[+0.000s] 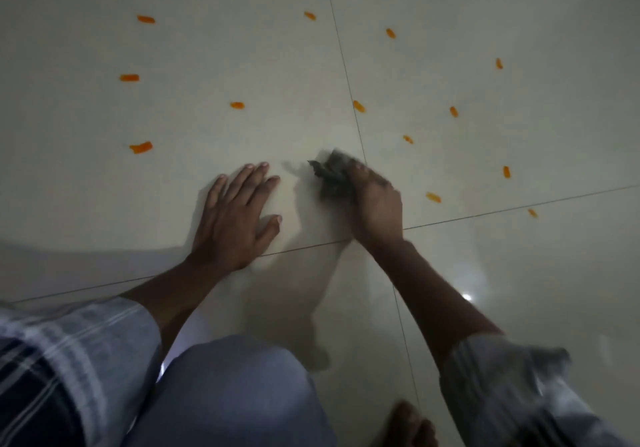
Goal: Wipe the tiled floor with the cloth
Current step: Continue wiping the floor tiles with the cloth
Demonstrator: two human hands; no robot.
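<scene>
A dark crumpled cloth (331,176) is pressed on the pale tiled floor (242,48) near a crossing of grout lines, blurred by motion. My right hand (375,204) is closed on its near end. My left hand (239,209) lies flat on the tile to the left of the cloth, fingers spread, holding nothing. Several orange smears, such as an orange smear (141,147) at the left and another orange smear (358,106) just beyond the cloth, dot the floor in a wide arc ahead.
My knee in light trousers (235,394) fills the bottom centre, and a bare foot (410,426) shows at the bottom right. Grout lines (502,208) cross under my right wrist. A light reflection (467,297) glints on the tile at the right.
</scene>
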